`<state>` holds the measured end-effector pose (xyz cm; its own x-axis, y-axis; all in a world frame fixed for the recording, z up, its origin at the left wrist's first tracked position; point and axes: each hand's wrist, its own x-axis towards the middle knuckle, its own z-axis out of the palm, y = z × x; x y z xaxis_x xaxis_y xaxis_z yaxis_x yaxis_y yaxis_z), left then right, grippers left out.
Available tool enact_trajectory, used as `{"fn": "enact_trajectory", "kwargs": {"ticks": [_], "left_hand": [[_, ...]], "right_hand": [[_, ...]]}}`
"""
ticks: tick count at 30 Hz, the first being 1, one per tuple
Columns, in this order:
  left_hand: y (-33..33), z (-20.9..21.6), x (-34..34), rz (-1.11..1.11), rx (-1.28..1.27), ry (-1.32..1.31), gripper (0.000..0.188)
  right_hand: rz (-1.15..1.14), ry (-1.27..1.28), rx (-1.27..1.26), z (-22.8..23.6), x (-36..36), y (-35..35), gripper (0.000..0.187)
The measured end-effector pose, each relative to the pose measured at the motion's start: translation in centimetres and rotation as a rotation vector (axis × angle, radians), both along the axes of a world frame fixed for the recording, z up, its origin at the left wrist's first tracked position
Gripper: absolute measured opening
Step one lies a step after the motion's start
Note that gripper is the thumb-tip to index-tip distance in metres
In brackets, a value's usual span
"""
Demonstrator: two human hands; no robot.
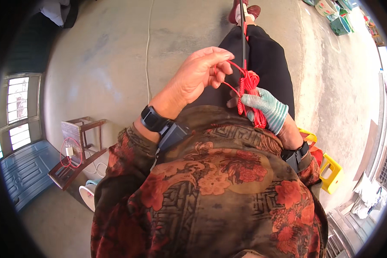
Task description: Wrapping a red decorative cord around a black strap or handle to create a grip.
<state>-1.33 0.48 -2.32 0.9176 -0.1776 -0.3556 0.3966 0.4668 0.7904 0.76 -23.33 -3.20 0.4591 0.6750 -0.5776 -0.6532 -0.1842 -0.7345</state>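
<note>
Cord held bundled, one loop drawn aside

The red cord sits in front of the person's waist, above the thighs, gathered into one looped bundle with a braided-looking stretch along its left edge. The right hand, in a striped glove, is closed around the bundle's lower part. The left hand, bare, pinches a strand between thumb and fingers, so that one loose loop spans the gap to the bundle.

The step in hand looks like working that strand into or around the bundle; whether it is being wound on or unpicked cannot be told. The next move seems to call for a firm right grip, with the left guiding the strand under light tension so the loops do not snag.

One dark strip runs from beside the bundle between the trouser legs toward the shoes; two shoes show, partly covered. Wrist straps number two: one left, one right.

Farther out, counted: one wooden chair, one white adapter against it, one yellow plastic piece and one pale cable on the floor. Containers crowd the upper right, too overlapped to count.
</note>
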Motion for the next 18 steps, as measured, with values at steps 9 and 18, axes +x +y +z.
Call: {"fn": "enact_trajectory", "kwargs": {"ticks": [9,18], "left_hand": [[2.1,0.3,-2.6,-0.006,0.072,0.076,0.019],[3.5,0.5,-6.4,-0.165,0.235,0.136,0.016]], "right_hand": [[-0.059,0.078,0.076,-1.5,-0.3,-0.1,0.038],[-0.066,0.041,0.044,-2.3,-0.2,-0.3,0.034]]}}
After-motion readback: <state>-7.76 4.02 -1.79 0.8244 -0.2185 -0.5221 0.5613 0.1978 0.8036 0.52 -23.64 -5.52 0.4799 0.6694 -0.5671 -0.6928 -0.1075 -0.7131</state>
